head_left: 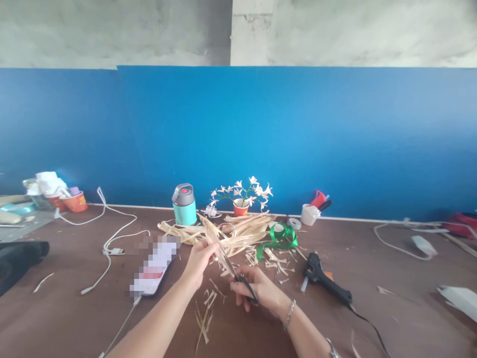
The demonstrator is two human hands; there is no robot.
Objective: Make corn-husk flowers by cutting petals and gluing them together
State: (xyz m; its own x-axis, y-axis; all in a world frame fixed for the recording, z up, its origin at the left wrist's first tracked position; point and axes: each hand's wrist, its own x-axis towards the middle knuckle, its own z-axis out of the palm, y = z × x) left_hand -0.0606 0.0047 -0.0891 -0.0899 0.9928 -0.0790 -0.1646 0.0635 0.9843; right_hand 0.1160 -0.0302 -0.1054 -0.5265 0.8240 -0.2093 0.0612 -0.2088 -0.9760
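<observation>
My left hand (201, 258) pinches a pale dried husk strip (211, 227), which stands up from the fingers. In my right hand (255, 288) is a pair of scissors (244, 284) with dark handles, its blades reaching up and left to the strip's lower edge. Whether the blades are parted is hard to make out. Behind the hands lies a heap of dried husks (248, 229). Small cut scraps (205, 318) are scattered on the brown table under and around my hands. A curled green ribbon (285, 236) rests right of the heap.
A black glue gun (326, 281) with a cord lies at the right, a phone (158, 268) on a cable at the left. Along the blue partition (290, 134) stand a turquoise flask (185, 211), a cup of white flowers (241, 209) and a white cup (309, 215).
</observation>
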